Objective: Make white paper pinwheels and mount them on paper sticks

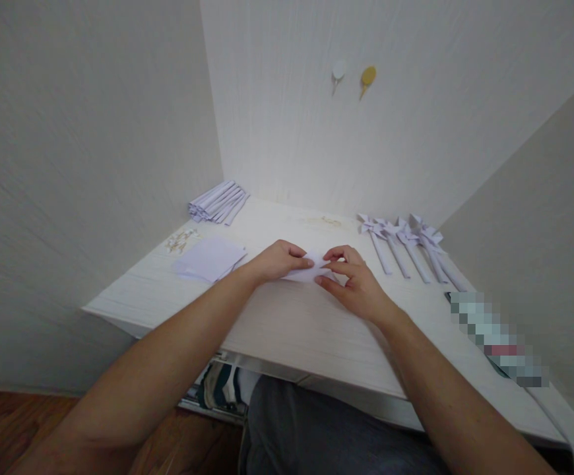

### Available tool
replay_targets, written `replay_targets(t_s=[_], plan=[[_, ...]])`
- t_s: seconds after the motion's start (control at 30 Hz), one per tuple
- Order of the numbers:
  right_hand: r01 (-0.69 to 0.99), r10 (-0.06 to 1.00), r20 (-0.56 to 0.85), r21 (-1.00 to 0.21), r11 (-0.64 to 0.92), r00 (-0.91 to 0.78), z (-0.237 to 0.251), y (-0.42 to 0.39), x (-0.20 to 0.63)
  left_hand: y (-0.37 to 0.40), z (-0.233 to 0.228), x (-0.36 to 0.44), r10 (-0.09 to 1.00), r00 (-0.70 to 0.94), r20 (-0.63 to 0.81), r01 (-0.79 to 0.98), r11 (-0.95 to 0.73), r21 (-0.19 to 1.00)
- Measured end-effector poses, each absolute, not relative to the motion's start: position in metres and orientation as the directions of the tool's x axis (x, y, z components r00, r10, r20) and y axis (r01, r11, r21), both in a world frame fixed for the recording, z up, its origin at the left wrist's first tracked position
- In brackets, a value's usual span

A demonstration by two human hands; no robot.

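A white piece of paper (303,274) lies low over the middle of the table, between my two hands. My left hand (283,260) is closed on its left side, thumb pressed on top. At the right side, my right hand (350,277) pinches the paper with its thumb and fingers. Part of the sheet is hidden under the fingers, so its folds are hard to make out. Left of my left hand rests a stack of square paper sheets (208,258). Several paper pinwheels (406,245) on rolled paper sticks lie in a row beyond my right hand.
Rolled paper tubes (218,202) are piled in the back left corner, with small thin sticks (182,241) nearby. A pixelated device (495,340) with a white cable (554,422) lies along the right edge. Walls enclose three sides; two hooks (368,75) hang at the back.
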State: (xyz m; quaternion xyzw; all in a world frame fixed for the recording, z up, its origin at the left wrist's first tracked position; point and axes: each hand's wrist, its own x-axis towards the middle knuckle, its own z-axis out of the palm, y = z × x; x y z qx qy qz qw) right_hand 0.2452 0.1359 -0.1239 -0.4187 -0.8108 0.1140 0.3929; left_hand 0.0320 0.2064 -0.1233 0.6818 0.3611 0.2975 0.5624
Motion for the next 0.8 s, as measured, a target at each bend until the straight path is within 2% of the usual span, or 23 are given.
replay_targets(t_s=[0.13, 0.3, 0.4, 0.63, 0.8], plan=[[0.543, 0.853, 0.474, -0.667, 0.51, -0.218, -0.126, 0.138, 0.244, 0.206, -0.124, 0.035, 0.808, 0.587, 0.038, 0.203, -0.193, 0.96], [0.524, 0.922, 0.375, -0.77, 0.365, -0.092, -0.133, 0.142, 0.246, 0.204, -0.126, 0.036, 0.818, 0.571, 0.066, 0.182, -0.205, 0.962], [0.471, 0.934, 0.354, -0.816, 0.336, -0.053, -0.136, 0.144, 0.248, 0.204, -0.126, 0.037, 0.827, 0.556, 0.09, 0.15, -0.205, 0.967], [0.444, 0.939, 0.342, -0.835, 0.325, -0.044, -0.132, 0.144, 0.248, 0.209, -0.13, 0.04, 0.877, 0.45, 0.165, 0.066, -0.217, 0.974], [0.472, 0.939, 0.337, -0.817, 0.33, -0.074, -0.128, 0.141, 0.245, 0.207, -0.129, 0.042, 0.857, 0.493, 0.15, 0.048, -0.199, 0.979]])
